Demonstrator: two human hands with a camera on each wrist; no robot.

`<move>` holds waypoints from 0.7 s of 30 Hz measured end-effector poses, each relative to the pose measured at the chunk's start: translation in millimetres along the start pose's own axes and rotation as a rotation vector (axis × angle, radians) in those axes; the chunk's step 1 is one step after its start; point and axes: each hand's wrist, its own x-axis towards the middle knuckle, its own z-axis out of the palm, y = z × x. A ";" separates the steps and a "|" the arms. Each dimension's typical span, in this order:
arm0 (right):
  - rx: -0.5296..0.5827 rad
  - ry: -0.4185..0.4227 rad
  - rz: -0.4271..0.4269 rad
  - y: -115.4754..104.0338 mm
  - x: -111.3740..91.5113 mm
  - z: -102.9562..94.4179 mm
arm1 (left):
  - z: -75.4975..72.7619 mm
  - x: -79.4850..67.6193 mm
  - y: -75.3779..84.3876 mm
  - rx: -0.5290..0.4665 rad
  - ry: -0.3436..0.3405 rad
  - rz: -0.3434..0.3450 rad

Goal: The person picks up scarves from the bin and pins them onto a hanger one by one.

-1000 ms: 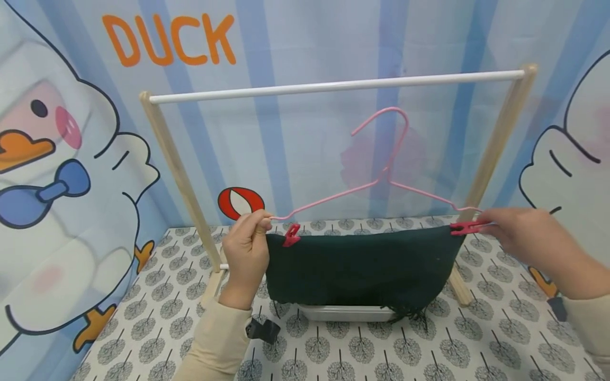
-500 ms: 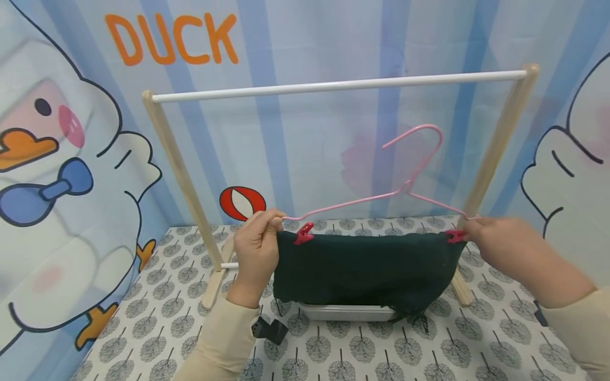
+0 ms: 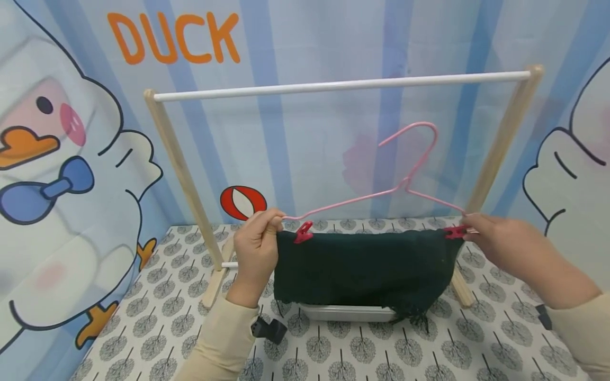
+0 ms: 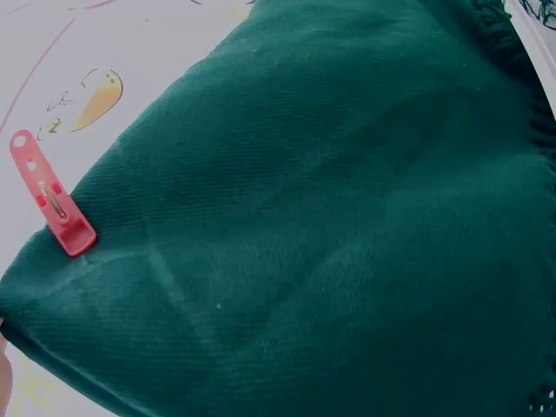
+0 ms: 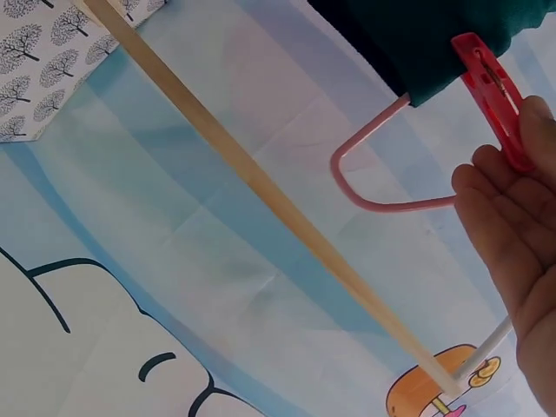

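Note:
A dark green scarf point(image 3: 362, 267) with a fringed lower edge hangs over the bar of a pink wire hanger point(image 3: 352, 202), whose hook leans right. My left hand point(image 3: 257, 251) pinches the hanger's left end along with the scarf's upper left corner. Just beside it, a red clothespin point(image 3: 303, 233) is clipped on the scarf's top edge; it also shows as a clothespin point(image 4: 54, 195) in the left wrist view. At the right end my right hand point(image 3: 510, 246) pinches a second red clothespin point(image 5: 493, 95) between thumb and fingers, its nose on the scarf's edge.
Behind the scarf stands a rack with wooden posts point(image 3: 183, 180) and a white top rail point(image 3: 333, 85). A white tray point(image 3: 348, 313) sits under the scarf on the tree-print tablecloth point(image 3: 362, 346). A duck-print curtain point(image 3: 305, 32) hangs behind.
The hanger's hook has dropped and swung right. My left hand has shifted slightly right with the scarf; my right hand has moved left, still at the right-hand clothespin.

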 end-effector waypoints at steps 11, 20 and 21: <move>0.121 0.100 0.126 10.3 -9.0 -23.7 | -8.3 -6.2 -9.2 0.047 0.053 -0.073; 0.370 0.018 0.334 25.8 -16.9 -6.2 | -10.1 -8.7 -11.3 -0.020 0.067 -0.091; 0.422 0.000 0.342 26.0 -17.8 -3.6 | -9.8 -9.2 -11.5 -0.027 0.065 -0.092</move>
